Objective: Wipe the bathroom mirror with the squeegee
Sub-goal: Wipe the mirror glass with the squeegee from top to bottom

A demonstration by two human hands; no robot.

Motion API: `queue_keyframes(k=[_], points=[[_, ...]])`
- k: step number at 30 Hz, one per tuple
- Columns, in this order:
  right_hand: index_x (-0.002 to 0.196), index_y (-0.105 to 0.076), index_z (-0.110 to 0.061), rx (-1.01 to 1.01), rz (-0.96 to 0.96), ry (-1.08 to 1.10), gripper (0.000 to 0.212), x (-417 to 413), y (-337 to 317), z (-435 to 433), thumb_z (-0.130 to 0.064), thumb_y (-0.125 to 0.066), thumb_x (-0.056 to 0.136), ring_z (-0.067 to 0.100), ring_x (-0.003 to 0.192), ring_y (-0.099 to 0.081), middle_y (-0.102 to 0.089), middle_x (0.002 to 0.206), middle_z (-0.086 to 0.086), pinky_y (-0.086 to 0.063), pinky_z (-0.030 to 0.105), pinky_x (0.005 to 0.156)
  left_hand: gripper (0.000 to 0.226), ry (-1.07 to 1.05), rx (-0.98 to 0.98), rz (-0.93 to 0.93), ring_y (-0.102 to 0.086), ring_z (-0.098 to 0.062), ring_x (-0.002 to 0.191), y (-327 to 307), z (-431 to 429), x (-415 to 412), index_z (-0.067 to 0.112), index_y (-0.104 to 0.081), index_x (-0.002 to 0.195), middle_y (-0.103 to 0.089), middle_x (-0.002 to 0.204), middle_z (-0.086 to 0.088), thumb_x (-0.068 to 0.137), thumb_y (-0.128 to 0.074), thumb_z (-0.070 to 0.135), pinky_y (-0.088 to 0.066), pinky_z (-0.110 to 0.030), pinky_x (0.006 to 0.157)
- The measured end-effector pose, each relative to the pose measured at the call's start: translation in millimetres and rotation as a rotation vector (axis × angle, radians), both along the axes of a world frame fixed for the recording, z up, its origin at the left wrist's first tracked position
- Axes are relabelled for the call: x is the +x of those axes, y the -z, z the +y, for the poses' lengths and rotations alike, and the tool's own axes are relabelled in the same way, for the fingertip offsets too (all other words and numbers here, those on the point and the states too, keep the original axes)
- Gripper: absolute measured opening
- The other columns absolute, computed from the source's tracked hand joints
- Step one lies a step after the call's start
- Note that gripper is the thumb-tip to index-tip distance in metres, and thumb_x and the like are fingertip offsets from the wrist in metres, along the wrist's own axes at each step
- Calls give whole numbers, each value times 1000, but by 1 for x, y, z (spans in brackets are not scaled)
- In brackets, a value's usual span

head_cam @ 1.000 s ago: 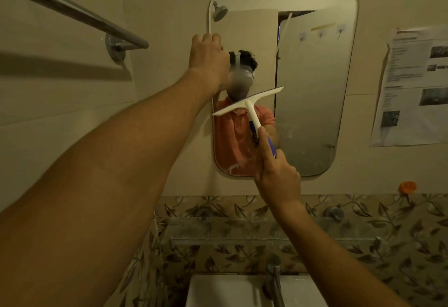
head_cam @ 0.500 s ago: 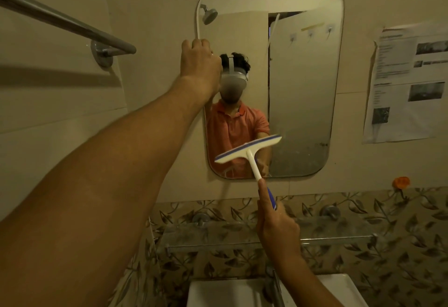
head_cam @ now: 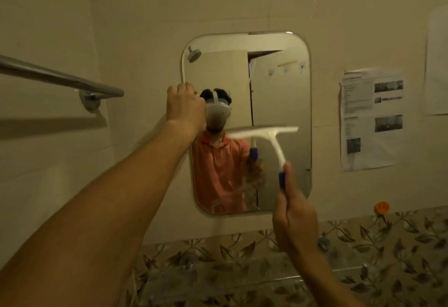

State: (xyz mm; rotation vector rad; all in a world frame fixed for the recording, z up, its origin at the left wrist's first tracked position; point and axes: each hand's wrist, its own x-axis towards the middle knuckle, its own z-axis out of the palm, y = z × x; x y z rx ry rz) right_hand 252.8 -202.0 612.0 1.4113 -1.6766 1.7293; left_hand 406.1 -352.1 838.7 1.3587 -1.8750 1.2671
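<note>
Right hand (head_cam: 294,219) grips the blurred squeegee (head_cam: 266,134); left hand (head_cam: 185,105) clutches the mirror (head_cam: 281,88) edge, fingertips hidden.

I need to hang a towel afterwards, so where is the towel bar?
The towel bar is on the left wall, left of the mirror, level with the left hand.
</note>
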Motion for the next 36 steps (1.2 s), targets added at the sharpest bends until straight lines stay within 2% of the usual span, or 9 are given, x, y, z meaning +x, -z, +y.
queue_keyframes(k=[2, 6, 11, 13, 17, 23, 29, 33, 36], points=[[158, -11, -42, -50, -2, 3, 60, -10, -54, 0, -38, -28, 101, 15, 55, -49, -48, 69, -3, -45, 33, 48, 43, 18, -7, 9, -52, -26, 106, 0, -2, 0, 19, -72, 108, -56, 117, -9, 82, -66, 54, -40, -40, 92], [158, 0, -40, -83, 80, 89, 62, -21, -148, -11, -37, -30, 104, 21, 59, -51, -51, 74, 5, -49, 42, 54, 46, 33, -19, 22, -52, -25, 106, 1, -5, 3, 20, -72, 109, -56, 117, -8, 83, -64, 57, -41, -39, 91], [160, 0, -32, -46, 191, 212, 64, -22, -214, -31, -28, -35, 106, 18, 60, -50, -56, 80, 10, -35, 27, 49, 41, 46, -15, 2, -51, -25, 107, 0, -6, 3, 29, -72, 112, -55, 119, -7, 82, -64, 55, -39, -40, 90], [160, 0, -31, -14, 215, 225, 64, -19, -226, -36, -26, -35, 107, 15, 59, -48, -56, 82, 10, -31, 23, 49, 44, 26, -21, -9, -50, -25, 108, 0, -7, 4, 26, -70, 114, -54, 120, -8, 82, -64, 57, -39, -39, 91], [160, 3, -31, 28, 235, 238, 66, -19, -228, -45, -22, -36, 107, 13, 56, -50, -58, 82, 10, -33, 22, 47, 56, -2, -6, -26, -48, -25, 111, 0, -9, 4, 22, -63, 124, -50, 124, -9, 83, -66, 61, -38, -38, 92], [160, 4, -29, 90, 244, 266, 67, -15, -213, -37, -23, -36, 107, 11, 52, -46, -46, 68, 2, -31, 21, 46, 51, -15, -39, -54, -50, -24, 109, 0, -8, 5, 27, -67, 118, -54, 124, -7, 79, -72, 59, -40, -38, 90], [161, 0, -27, 140, 219, 211, 64, 5, -178, -18, -29, -34, 106, 13, 50, -46, -47, 65, 2, -32, 21, 46, 49, 28, -33, -45, -50, -27, 113, 0, -6, 7, 27, -68, 119, -54, 127, -10, 82, -67, 59, -41, -40, 92], [161, 0, -23, 186, 212, 164, 66, 21, -153, -2, -36, -28, 102, 7, 50, -42, -41, 62, -5, -30, 19, 46, 50, 53, -7, -37, -50, -27, 113, 0, -3, 8, 29, -68, 119, -53, 126, -9, 81, -67, 61, -41, -40, 92], [161, 3, -26, 189, 198, 150, 78, 23, -130, -1, -53, -12, 89, 7, 51, -44, -44, 62, -5, -33, 21, 47, 51, 55, -2, -19, -50, -26, 112, 0, 1, 10, 25, -67, 118, -53, 124, -9, 80, -67, 59, -41, -40, 92]])
